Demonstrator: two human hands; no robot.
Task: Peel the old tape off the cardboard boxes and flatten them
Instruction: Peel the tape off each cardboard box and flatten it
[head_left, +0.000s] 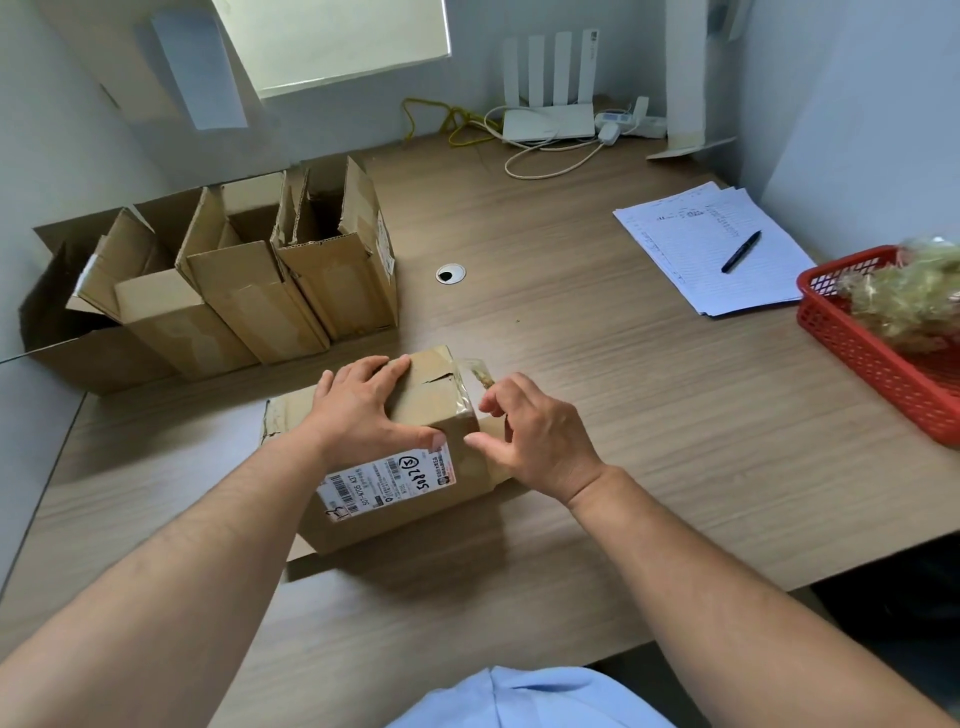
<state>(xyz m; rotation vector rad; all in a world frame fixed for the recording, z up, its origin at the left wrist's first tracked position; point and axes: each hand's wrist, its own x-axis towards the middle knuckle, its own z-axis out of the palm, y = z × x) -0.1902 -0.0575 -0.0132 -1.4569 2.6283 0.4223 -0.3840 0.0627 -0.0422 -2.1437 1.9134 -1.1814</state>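
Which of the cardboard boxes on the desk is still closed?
The box with the shipping label, under the left hand. The boxes in the row at the wall stand with open flaps.

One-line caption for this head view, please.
Left hand steadies a labelled box while right hand picks at its tape.

wood-grain desk (597, 364) in a pale-walled corner (883, 130)

Left hand (363, 408): palm down, fingers spread flat, forearm bare and extended. Right hand (535, 434): fingers curled, thumb and forefinger near pinching, wrist bent, forearm bare.
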